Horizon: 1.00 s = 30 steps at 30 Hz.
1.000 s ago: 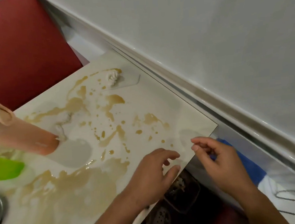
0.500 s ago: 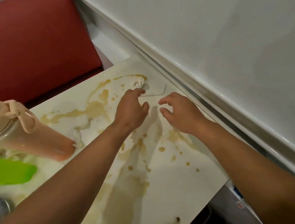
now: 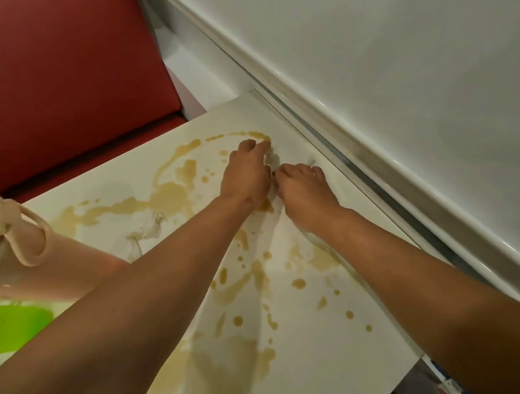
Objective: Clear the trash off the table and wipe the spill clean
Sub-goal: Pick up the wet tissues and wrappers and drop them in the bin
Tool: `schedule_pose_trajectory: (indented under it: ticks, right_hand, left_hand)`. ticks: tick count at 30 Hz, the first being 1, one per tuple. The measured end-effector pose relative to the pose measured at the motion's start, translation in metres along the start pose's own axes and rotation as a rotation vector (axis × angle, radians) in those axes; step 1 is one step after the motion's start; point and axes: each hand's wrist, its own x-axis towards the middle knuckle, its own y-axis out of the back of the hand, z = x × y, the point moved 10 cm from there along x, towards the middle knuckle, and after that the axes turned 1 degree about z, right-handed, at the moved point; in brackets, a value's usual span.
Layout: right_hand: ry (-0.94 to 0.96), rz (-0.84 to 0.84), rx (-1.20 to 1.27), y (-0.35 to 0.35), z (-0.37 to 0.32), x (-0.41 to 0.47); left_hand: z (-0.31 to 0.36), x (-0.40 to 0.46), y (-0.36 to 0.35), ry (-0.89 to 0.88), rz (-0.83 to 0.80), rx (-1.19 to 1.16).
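Since half a second ago, both hands have advanced to the far corner of the table (image 3: 343, 361) and closed in over the crumpled white tissue (image 3: 276, 158). The brown spill (image 3: 172, 200) covers most of the tabletop, unwiped. A pink bottle (image 3: 39, 260) lies tipped at the left edge, probably the spill's source. The left hand (image 3: 246, 176) curls its fingers onto the tissue; the right hand (image 3: 306, 193) rests beside it, fingers bent on the tabletop, likely gathering trash. Whether either hand has actually gripped anything cannot be told. The tissue sits between the fingertips, mostly hidden.
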Motion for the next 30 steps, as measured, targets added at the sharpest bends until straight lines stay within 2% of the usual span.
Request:
schedule_pose_trajectory:
  ticks: [6, 14, 22, 25, 30]
  right_hand:
    - [0.033, 0.058, -0.132, 0.008, -0.007, -0.011]
    - [0.012, -0.085, -0.187, 0.005, -0.001, -0.055]
    - [-0.181, -0.196, 0.060, 0.019, 0.030, -0.130]
    - [-0.284, -0.151, 0.185, 0.032, 0.045, -0.173]
    - [-0.467, -0.049, 0.223, 0.055, 0.074, -0.255]
  left_hand:
    - [-0.007, -0.003, 0.006, 0.041, 0.008, 0.018]
    - [0.006, -0.031, 0.020, 0.037, 0.029, 0.023]
    - [0.047, -0.103, 0.039, 0.031, 0.031, -0.161]
    - [0.061, -0.136, 0.042, 0.048, 0.033, -0.283]
    - [0.088, -0.191, 0.049, 0.058, 0.066, -0.406]
